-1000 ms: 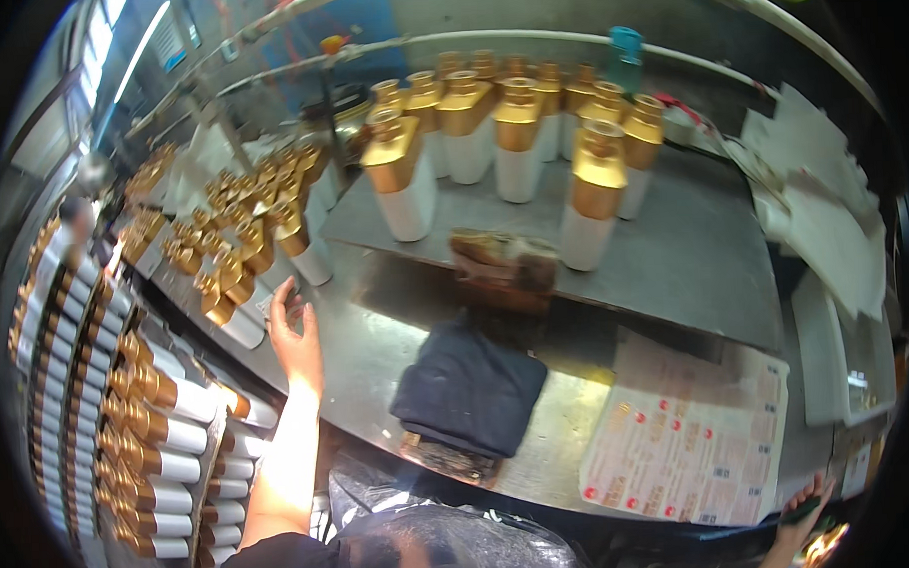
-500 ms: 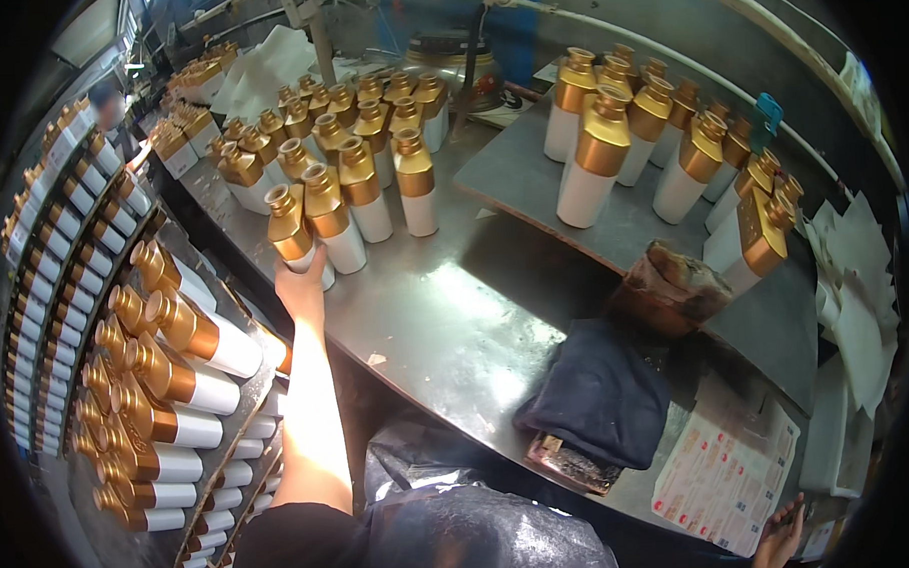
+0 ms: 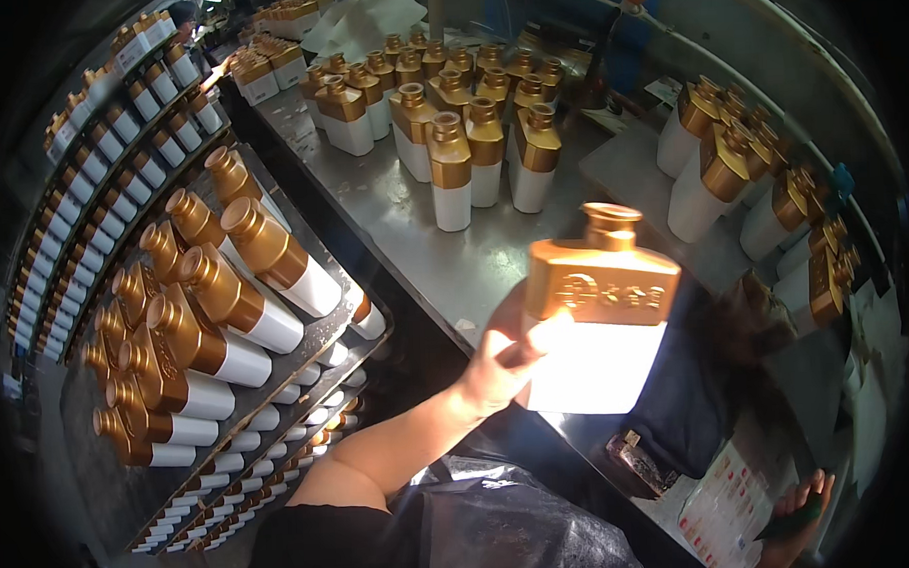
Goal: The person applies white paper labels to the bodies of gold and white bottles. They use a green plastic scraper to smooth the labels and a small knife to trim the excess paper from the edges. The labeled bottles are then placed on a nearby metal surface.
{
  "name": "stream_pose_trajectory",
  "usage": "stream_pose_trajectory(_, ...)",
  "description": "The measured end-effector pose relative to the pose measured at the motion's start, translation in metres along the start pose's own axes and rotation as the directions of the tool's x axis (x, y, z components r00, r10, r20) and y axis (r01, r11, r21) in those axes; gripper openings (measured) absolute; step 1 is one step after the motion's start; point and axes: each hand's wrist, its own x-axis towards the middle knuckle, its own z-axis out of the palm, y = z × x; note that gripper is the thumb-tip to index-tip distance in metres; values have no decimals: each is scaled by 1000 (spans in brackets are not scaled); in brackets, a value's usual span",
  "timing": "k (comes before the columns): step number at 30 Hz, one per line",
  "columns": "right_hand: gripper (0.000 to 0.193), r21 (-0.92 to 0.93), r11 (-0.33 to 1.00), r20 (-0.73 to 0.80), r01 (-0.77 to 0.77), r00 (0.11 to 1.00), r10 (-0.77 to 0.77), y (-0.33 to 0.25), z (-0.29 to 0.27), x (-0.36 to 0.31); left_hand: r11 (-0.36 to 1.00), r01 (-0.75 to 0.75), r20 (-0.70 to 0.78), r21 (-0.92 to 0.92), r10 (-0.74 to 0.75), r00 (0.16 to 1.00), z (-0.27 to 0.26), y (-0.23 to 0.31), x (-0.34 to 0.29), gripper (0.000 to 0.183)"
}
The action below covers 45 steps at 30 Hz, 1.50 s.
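Note:
My left hand (image 3: 497,368) is closed round the side of a flat bottle (image 3: 605,284), raised above the table's front edge. Its shoulders and neck are gold with raised marks; the lower body is white and glares in the light. At the lower right, my right hand (image 3: 805,507) has its fingers curled around something dark green, too shadowed to name. Beside that hand lies a sheet of printed labels (image 3: 723,510). A dark folded cloth (image 3: 694,416) sits behind the sheet, partly covered by the raised bottle.
Several like bottles (image 3: 451,174) stand grouped on the metal table (image 3: 412,225). More bottles (image 3: 721,165) crowd a raised grey board (image 3: 621,168) at right. To my left is a tiered rack (image 3: 307,364) full of bottles. A small worn block (image 3: 636,463) lies by the cloth.
My left hand has lifted a bottle from the front left of the table group and brought it right and nearer. The view has turned left. My right hand stays by the label sheet.

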Motion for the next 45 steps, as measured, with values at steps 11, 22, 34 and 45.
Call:
stream_pose_trajectory(11, 66, -826, 399, 456, 398, 888, 59, 63, 75, 9, 849, 457, 303, 264, -523, 797, 140, -62, 80, 79)
stream_pose_trajectory(22, 24, -961, 217, 181, 172, 983, 25, 57, -69, 15, 869, 399, 164, 291, -456, 875, 122, -86, 86, 63)
stream_pose_trajectory(34, 34, -968, -217, -67, -128, 961, -267, -45, -326, 124, 117, -339, 346, 933, -36, 938, 53, -76, 128, 40)
stream_pose_trajectory(45, 47, -842, -501, 149, 202, 978, 144, -70, -305, 201, 46, -333, 328, 942, 100, 940, 65, -69, 114, 67)
